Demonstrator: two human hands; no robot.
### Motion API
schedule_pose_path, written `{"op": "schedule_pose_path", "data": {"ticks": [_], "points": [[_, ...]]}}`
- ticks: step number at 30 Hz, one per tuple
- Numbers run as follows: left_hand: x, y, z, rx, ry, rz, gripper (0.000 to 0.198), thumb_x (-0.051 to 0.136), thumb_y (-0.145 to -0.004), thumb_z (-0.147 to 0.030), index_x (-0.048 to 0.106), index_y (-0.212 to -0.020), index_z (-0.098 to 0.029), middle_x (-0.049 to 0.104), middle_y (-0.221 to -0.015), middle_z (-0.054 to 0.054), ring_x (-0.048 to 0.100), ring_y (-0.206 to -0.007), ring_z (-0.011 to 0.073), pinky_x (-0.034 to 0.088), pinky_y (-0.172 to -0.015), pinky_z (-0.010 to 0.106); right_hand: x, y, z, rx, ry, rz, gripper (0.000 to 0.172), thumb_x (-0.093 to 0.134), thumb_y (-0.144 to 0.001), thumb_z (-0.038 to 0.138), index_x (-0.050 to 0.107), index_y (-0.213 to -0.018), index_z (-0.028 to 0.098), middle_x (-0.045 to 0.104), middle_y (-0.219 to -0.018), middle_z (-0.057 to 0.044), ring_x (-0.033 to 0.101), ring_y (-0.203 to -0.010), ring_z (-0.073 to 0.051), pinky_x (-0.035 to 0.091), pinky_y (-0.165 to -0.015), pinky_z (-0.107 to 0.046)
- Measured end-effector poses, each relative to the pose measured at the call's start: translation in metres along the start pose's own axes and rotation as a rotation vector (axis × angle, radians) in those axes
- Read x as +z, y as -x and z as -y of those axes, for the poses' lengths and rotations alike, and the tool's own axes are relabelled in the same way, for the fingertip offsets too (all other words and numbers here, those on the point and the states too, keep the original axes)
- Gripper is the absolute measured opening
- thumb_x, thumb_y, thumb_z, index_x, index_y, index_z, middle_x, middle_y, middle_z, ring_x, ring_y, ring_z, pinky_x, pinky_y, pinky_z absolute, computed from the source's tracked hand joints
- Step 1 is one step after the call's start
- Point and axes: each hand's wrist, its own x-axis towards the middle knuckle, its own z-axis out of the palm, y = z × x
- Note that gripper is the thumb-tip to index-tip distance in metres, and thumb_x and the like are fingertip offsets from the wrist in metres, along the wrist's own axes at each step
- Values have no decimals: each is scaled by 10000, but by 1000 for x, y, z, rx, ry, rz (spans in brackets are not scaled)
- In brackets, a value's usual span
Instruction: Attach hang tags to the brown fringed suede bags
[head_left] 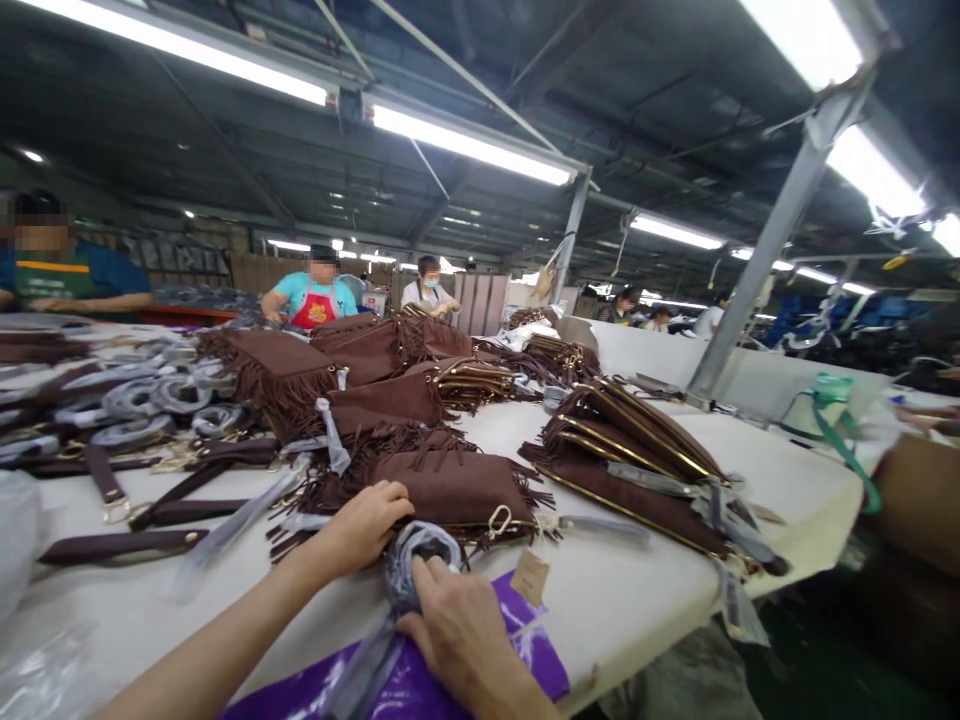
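Note:
A coiled strap [401, 570] in clear plastic wrap stands at the front of the worktable, its loose end trailing down toward me. My right hand [461, 625] is closed on this coil, with fingers reaching into its middle. Just behind it lies a dark brown fringed bag [457, 485] with a gold zip edge and a metal clasp. My left hand [367, 525] has its fingers curled over the near left edge of that bag, beside the coil. A tan paper tag [530, 577] rests on shiny purple plastic [544, 640] under my right hand.
Stacked brown bags [630, 450] with gold edges lie to the right. More fringed bags [285, 365] are piled behind. Wrapped strap coils [157, 395] and loose brown straps [124, 545] cover the left side. Co-workers [319, 290] stand beyond the table; a metal post [772, 240] rises at right.

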Motion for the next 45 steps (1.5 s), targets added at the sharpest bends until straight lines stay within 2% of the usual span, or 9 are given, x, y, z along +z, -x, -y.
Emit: {"op": "schedule_pose_path", "data": {"ticks": [8,20,28,31,35,38,40,43,45], "points": [[-2,0,13,-113,159,-55,74,518,-852,-152,582,-874,-181,580,-999,48,558,-953,186,441,-888,299,4,5,-11,-9,35,-103,274,743,-795,274,570,-1002,225,684,-925,-25,683,-740,-242,445,-556,-292],[2,-3,-1,4,-247,113,219,448,-816,4,573,-861,-169,615,-937,94,605,-850,222,501,-770,323,-7,14,-14,-29,-22,-149,265,712,-826,244,587,-1059,228,679,-945,-18,673,-783,-246,451,-600,-308],[-31,-19,-4,-171,-268,-63,167,382,-893,-90,524,-938,-164,596,-981,89,612,-863,220,496,-773,330,-6,39,-36,-137,-50,-186,382,650,-846,192,550,-1214,221,692,-1017,-35,699,-826,-231,481,-648,-292],[-42,-23,-12,-176,-263,-103,154,378,-909,-111,514,-936,-176,590,-990,73,608,-867,208,493,-774,317,-12,29,-37,-102,19,-220,362,644,-855,222,560,-1207,223,699,-988,-35,707,-774,-229,462,-589,-288],[-47,-23,-25,-144,-261,-93,139,390,-914,-129,515,-906,-189,597,-970,56,606,-860,200,493,-761,305,-34,-10,-29,93,104,-200,90,593,-909,266,638,-980,232,700,-902,-28,705,-713,-228,408,-519,-274],[-48,-19,-28,-145,-259,-81,137,398,-904,-117,513,-899,-191,603,-969,55,602,-890,201,489,-778,300,-48,-36,-29,234,105,-218,151,526,-956,290,655,-947,211,715,-920,-63,706,-768,-237,428,-573,-278],[-49,-15,-24,-164,-251,-77,142,397,-898,-106,512,-902,-190,605,-970,55,599,-904,200,484,-789,297,-51,-44,-36,271,7,-246,214,485,-972,312,672,-971,208,729,-920,-79,703,-821,-245,455,-647,-292],[-50,-7,-15,-186,-223,-64,134,403,-900,-119,515,-907,-193,607,-965,47,599,-894,195,482,-776,291,-51,-43,-55,186,-343,-251,284,465,-952,385,706,-984,237,746,-932,-49,687,-899,-244,481,-777,-322],[-50,-5,-11,-190,-196,-58,126,414,-900,-129,519,-915,-197,609,-968,40,600,-891,191,478,-775,284,-50,-39,-70,186,-620,-223,347,469,-909,466,717,-991,236,746,-923,-32,683,-859,-242,513,-729,-319]]}}
